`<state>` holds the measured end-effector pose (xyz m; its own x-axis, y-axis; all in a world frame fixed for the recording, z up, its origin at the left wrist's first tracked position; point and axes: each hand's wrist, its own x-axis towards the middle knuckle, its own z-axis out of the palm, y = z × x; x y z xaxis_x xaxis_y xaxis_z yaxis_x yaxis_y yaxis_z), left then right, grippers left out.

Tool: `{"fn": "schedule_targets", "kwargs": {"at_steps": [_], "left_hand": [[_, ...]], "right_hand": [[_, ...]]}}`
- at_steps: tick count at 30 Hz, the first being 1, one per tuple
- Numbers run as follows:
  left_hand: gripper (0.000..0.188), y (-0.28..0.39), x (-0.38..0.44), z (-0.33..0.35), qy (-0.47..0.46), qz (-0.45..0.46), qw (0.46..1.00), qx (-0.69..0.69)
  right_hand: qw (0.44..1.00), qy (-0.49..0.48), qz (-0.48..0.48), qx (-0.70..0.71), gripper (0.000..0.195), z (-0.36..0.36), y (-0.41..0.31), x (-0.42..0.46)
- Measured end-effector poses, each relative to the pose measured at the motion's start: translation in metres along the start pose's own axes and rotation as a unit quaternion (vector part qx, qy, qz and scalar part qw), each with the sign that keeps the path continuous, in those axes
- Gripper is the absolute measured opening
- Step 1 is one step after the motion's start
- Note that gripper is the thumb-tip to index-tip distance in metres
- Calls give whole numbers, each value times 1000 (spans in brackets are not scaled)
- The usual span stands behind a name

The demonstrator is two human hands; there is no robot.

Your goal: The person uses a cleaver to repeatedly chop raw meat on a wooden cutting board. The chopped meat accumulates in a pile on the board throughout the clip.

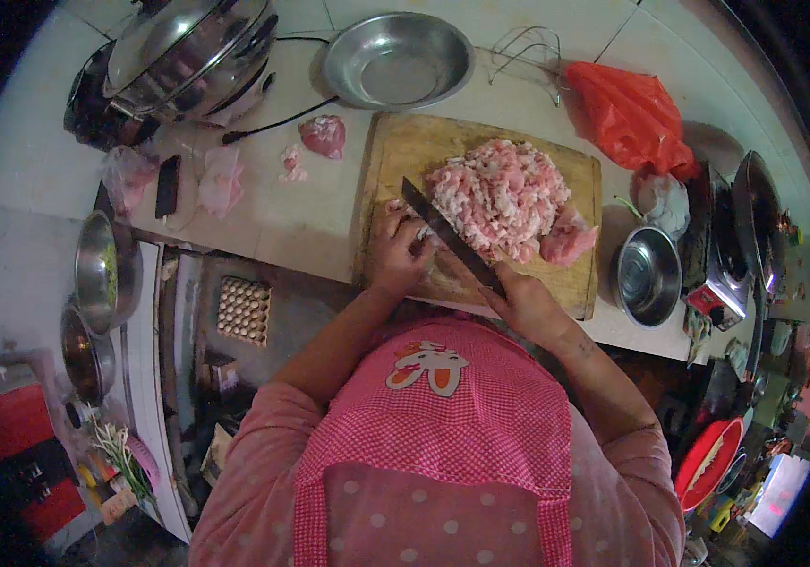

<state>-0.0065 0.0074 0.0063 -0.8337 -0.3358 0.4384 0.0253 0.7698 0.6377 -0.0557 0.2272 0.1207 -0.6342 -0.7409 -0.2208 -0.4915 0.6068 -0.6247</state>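
My right hand (529, 301) grips the handle of a kitchen knife (451, 234). Its dark blade slants up and left across the wooden cutting board (483, 127). Left of the blade, my left hand (401, 255) rests on the board with bent fingers, on a bit of raw meat (398, 205) that they mostly hide. Beyond the blade lies a large heap of chopped pink and white meat (500, 195). An uncut chunk of meat (568, 239) sits at the heap's right side, near the board's edge.
Behind the board stands a wide steel basin (401, 64); a smaller steel bowl (649, 276) is to the right. A red plastic bag (628, 110) and wire rack (529, 57) lie at the back. Leftward are a meat lump (323, 136), phone (168, 186) and electric pan (189, 64).
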Motion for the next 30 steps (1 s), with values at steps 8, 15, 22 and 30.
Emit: {"fn": "schedule_targets", "kwargs": {"at_steps": [8, 15, 22, 30], "left_hand": [[33, -5, -3, 12, -1, 21, 999, -34], [32, -13, -4, 15, -4, 6, 1000, -22], [38, -18, -14, 13, -6, -139, 958, -249], [35, -6, -7, 1, -3, -70, 995, -69]], "right_hand": [[988, 81, -126, 28, 29, 29, 23, 33], [999, 20, -16, 45, 33, 19, -5, 95], [998, 46, -20, 48, 27, -12, -1, 23], [998, -51, 18, -21, 33, -10, -8, 4]]}}
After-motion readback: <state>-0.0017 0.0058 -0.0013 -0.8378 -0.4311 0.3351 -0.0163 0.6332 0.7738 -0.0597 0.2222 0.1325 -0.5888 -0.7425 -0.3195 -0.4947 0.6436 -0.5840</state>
